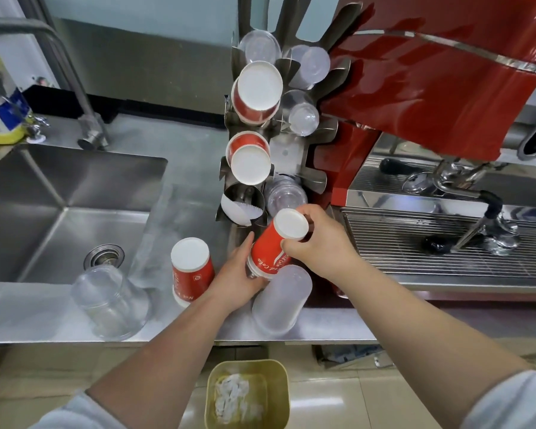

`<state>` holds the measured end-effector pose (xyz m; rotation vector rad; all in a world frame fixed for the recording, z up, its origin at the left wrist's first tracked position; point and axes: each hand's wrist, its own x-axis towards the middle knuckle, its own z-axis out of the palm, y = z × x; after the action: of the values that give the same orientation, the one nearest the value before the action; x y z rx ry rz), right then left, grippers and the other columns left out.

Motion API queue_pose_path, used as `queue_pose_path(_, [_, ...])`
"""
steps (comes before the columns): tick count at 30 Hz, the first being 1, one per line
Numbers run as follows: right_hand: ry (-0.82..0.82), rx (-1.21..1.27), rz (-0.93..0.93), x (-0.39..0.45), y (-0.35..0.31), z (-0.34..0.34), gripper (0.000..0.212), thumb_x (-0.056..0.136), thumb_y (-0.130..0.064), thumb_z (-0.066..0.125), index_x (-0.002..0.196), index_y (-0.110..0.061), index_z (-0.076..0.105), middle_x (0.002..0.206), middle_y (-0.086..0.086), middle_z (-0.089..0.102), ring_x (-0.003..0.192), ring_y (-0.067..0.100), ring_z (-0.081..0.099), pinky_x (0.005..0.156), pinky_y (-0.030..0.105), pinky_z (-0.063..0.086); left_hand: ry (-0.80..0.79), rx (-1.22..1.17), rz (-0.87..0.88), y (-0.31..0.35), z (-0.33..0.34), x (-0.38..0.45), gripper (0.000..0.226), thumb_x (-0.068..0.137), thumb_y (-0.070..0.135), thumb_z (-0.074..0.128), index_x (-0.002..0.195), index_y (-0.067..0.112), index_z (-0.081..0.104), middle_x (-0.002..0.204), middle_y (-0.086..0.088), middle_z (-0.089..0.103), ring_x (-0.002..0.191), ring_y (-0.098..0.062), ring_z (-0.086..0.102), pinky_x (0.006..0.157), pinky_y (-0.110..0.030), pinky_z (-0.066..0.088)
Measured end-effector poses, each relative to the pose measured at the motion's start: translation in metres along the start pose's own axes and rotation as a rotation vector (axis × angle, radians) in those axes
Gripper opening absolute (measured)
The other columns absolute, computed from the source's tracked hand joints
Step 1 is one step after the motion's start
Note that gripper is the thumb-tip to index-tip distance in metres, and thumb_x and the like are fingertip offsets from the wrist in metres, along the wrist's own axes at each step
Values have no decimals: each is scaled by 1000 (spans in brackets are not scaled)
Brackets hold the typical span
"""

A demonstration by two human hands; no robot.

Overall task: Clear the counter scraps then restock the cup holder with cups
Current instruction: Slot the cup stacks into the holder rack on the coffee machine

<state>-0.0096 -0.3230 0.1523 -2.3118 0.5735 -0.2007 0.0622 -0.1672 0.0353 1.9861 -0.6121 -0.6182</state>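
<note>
Head view: both hands are working a tilted stack of red paper cups (268, 253) at centre frame, white base pointing to 12 o'clock toward the cup holder (317, 181). Left hand (240, 274) is gripping the stack's lower rim end at 7 o'clock, fingers curled round it. Right hand (314, 239) is pinching the stack near its base at 3 o'clock, so each grip is clamped on the cups. Stack is hovering just in front of the holder's nearest slots, above the steel table (183, 320). Holder is standing at 12 o'clock, already carrying two red cup stacks (257, 94) and several clear plastic cups (304, 117); a white-lined slot (242, 205) is sitting at its near left. A second red cup stack (191, 269) is standing upside down on the table at 9 o'clock of the hands. A frosted plastic cup stack (280, 301) is lying at 6 o'clock, just beside the left hand. Clear cups (110, 300) are standing inverted further at 9 o'clock, near the sink (59, 212). A red espresso machine (430, 103) is sitting at 2 o'clock. A yellow bin (248, 394) holding white scraps is sitting on the floor at 6 o'clock.
</note>
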Motion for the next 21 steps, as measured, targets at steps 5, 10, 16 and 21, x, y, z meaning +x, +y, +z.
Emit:
queue_pose_path(5, [-11, -17, 20, 5, 0, 8, 50, 66, -30, 75, 111, -33, 54, 105, -10, 64, 98, 11, 61, 85, 33, 53, -2, 40, -25, -16, 4, -3, 105, 82, 35, 76, 156, 41, 2, 161, 8, 22, 145, -13, 30, 113, -28, 26])
queue_pose_path(10, [-34, -17, -4, 5, -5, 9, 48, 68, -24, 75, 111, -30, 54, 105, -8, 63, 97, 11, 60, 84, 31, 52, 43, 48, -41, -23, 12, 3, 105, 80, 41, 75, 155, 43, 0, 158, 9, 28, 142, -12, 33, 110, -26, 29])
queue_pose_path(16, [-28, 2, -14, 4, -7, 8, 49, 67, -27, 75, 111, -34, 54, 108, -8, 64, 100, 12, 60, 87, 35, 53, 48, 86, -96, -35, 13, 3, 114, 73, 35, 77, 149, 55, -5, 154, 15, 38, 138, -14, 44, 109, -46, 43])
queue_pose_path(21, [-33, -15, -28, 4, -8, 2, 51, 67, -28, 76, 112, -35, 53, 110, -8, 62, 101, 12, 60, 87, 36, 53, 47, 78, -96, -32, 15, 4, 111, 73, 37, 79, 149, 56, -1, 156, 15, 36, 140, -15, 42, 111, -48, 41])
